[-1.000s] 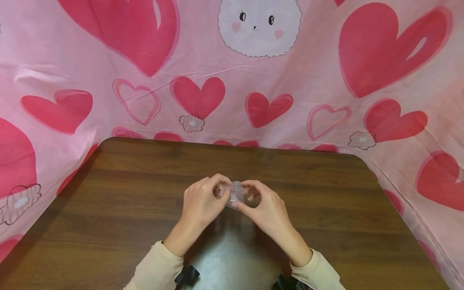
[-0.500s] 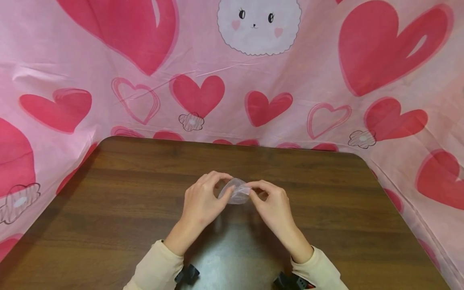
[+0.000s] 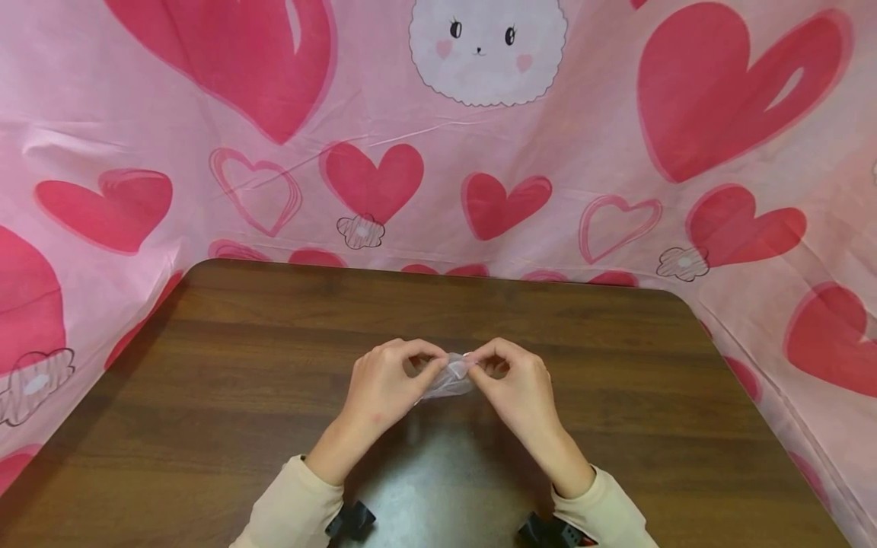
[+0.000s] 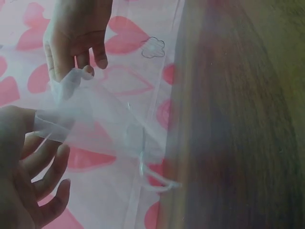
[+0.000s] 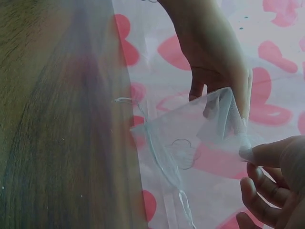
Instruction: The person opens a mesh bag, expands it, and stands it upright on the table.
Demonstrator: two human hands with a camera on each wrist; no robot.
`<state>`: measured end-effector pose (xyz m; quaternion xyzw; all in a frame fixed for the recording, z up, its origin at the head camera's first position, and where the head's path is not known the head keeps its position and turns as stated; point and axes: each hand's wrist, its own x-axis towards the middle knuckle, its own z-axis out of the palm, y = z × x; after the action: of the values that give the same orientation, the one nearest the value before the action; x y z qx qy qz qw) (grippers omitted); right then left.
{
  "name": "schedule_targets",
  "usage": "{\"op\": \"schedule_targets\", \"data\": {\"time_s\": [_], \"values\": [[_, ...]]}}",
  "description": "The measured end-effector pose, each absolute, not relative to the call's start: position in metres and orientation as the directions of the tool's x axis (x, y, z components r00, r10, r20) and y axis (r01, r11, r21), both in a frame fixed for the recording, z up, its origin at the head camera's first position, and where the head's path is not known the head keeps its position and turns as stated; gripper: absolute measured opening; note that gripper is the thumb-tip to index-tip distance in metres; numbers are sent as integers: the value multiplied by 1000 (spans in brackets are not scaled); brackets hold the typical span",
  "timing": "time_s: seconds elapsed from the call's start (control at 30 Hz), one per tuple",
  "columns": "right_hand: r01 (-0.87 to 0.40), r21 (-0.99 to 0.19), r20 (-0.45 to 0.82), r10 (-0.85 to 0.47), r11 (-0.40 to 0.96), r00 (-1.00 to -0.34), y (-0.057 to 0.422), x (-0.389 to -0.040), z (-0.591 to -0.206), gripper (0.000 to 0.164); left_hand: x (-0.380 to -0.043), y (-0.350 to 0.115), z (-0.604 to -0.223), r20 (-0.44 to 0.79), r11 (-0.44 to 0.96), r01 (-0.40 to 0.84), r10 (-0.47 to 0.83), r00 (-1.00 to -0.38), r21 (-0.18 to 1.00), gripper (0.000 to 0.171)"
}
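Note:
A small sheer white drawstring pouch (image 3: 448,385) is held between both hands above the table. My left hand (image 3: 384,384) pinches its left side between thumb and fingertips. On the other side, my right hand (image 3: 518,388) pinches the pouch the same way. In the left wrist view the pouch (image 4: 102,114) is stretched between the hands, with its white cord (image 4: 150,179) dangling loose. The right wrist view shows the thin mesh of the pouch (image 5: 183,138) and its cord (image 5: 159,160). Nothing can be made out inside it.
A dark wood-grain table (image 3: 274,441) lies under the hands. Pink cloth with red hearts (image 3: 373,183) hangs behind it and along both sides. Black wrist devices (image 3: 352,521) sit beside the cream sleeves (image 3: 294,502).
The pouch was bunched between the fingers, then spread rounder, and now hangs below the pinching fingertips. My right hand has shifted slightly right; my left fingertips have dropped a little since half a second ago.

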<state>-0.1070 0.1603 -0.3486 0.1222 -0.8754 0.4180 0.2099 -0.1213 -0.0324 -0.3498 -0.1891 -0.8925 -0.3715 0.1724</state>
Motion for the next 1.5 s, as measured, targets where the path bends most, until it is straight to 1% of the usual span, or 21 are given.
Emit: {"op": "schedule_targets", "data": {"time_s": [0.17,0.27,0.4,0.53,0.67,0.77,0.9,1.03,1.13,1.3,1.33,1.43,1.5], "values": [[-411,-668,486,-55,621,-872,160,-107,-348,20,-121,-32,-349,461,632,504,250,-851,588,15],[-431,-665,495,-72,610,-866,160,-106,-346,19,-121,-32,-349,471,632,524,270,-840,571,16],[-435,-672,485,-87,600,-870,159,-105,-344,17,-122,-32,-351,501,642,525,244,-830,558,11],[-430,-665,469,-108,610,-877,158,-105,-344,17,-122,-33,-351,496,641,492,195,-846,589,13],[-445,-629,495,-113,638,-861,158,-106,-347,14,-123,-33,-351,480,645,461,162,-862,609,14],[-451,-618,517,-98,644,-850,158,-106,-347,15,-123,-33,-352,488,662,456,154,-859,595,17],[-450,-643,515,-84,620,-853,158,-106,-347,16,-124,-33,-352,503,683,458,151,-851,569,20],[-445,-666,501,-82,600,-861,158,-106,-345,15,-123,-33,-353,508,695,451,141,-850,561,17],[-415,-675,473,-74,610,-878,157,-104,-344,15,-123,-32,-352,507,701,435,121,-854,565,13],[-355,-658,416,-74,664,-907,155,-102,-343,23,-123,-32,-352,502,707,411,91,-860,575,11],[-354,-649,414,-77,674,-907,155,-102,-343,22,-122,-31,-352,501,706,411,91,-860,577,11],[-367,-639,431,-81,676,-899,155,-102,-344,14,-122,-31,-352,501,703,411,89,-861,581,10],[-383,-635,452,-79,670,-888,156,-103,-345,12,-122,-32,-353,502,702,409,85,-861,583,8]]}}
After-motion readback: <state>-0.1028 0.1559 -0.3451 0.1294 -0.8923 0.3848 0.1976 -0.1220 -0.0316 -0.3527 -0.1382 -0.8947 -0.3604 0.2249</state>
